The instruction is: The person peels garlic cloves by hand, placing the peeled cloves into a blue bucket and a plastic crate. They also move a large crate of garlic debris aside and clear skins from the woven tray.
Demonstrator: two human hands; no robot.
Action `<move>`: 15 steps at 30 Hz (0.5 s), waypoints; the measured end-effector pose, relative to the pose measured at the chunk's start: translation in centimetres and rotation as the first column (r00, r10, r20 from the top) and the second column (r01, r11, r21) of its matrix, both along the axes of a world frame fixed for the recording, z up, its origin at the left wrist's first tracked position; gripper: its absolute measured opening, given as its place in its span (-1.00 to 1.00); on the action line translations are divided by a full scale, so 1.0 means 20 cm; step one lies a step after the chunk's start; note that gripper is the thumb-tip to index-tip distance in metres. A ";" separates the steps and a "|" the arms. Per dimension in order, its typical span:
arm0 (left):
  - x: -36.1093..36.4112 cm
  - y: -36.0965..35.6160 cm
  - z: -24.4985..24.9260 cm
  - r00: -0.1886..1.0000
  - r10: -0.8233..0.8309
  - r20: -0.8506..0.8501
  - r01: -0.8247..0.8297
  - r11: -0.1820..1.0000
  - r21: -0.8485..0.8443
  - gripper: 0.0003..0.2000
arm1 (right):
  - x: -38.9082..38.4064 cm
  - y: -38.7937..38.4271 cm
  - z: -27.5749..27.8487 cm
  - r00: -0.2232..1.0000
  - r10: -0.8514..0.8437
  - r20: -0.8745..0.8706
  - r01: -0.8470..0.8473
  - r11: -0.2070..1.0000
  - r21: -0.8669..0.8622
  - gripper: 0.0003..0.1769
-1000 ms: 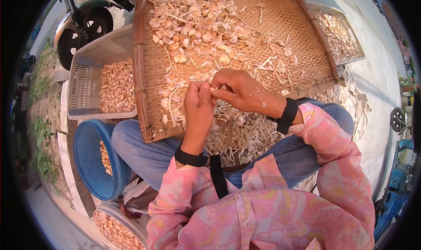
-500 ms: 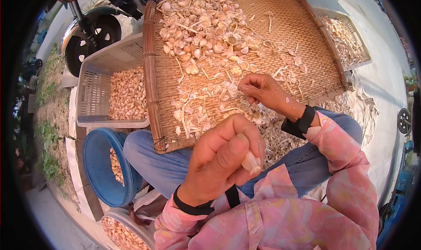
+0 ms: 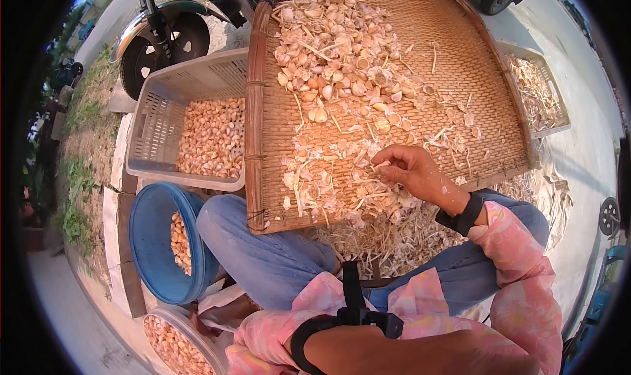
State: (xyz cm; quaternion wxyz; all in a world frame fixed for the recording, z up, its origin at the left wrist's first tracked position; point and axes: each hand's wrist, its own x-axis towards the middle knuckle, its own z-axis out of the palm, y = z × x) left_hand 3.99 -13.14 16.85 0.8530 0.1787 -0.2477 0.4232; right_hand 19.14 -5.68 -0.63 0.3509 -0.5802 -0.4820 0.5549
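Note:
My right hand hovers low over the near part of a woven bamboo tray, its thumb and forefinger pinched together. Something small and pale shows at the fingertips, too little to name. Beneath it lie loose garlic skins and dry stems. A heap of garlic cloves covers the tray's far left part, and a larger piece of garlic sits below it. My left hand crosses the bottom edge close to the camera. Its fingers are out of sight, so what it holds is hidden.
Left of the tray stand a grey plastic crate of cloves, a blue bucket with cloves and a pale tub of cloves. A crate of stems is at right. Skins pile between my knees. A wheel stands behind.
My left hand, which held a garlic clove in front of me, has dropped to the bottom edge and turned right. The view has shifted, while my right hand stays pinched over the skins.

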 end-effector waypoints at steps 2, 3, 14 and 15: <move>-0.01 0.02 0.02 0.998 -0.052 -0.028 0.053 0.998 0.030 -0.67 | -0.01 -0.01 0.00 0.999 -0.018 -0.035 0.018 1.000 -0.001 -0.76; -0.02 0.03 0.03 0.994 -0.092 -0.052 0.095 0.994 0.046 -0.67 | -0.02 -0.01 0.02 0.998 -0.025 -0.055 0.026 1.000 0.010 -0.75; -0.17 0.18 0.03 0.965 -0.130 -0.229 0.161 0.979 0.122 -0.76 | 0.01 0.02 0.04 0.985 -0.097 -0.141 0.105 0.993 0.057 -0.76; -0.18 0.21 0.00 0.970 -0.074 -0.230 0.113 0.980 0.162 -0.78 | 0.01 0.02 0.03 0.979 -0.112 -0.172 0.120 0.992 0.040 -0.77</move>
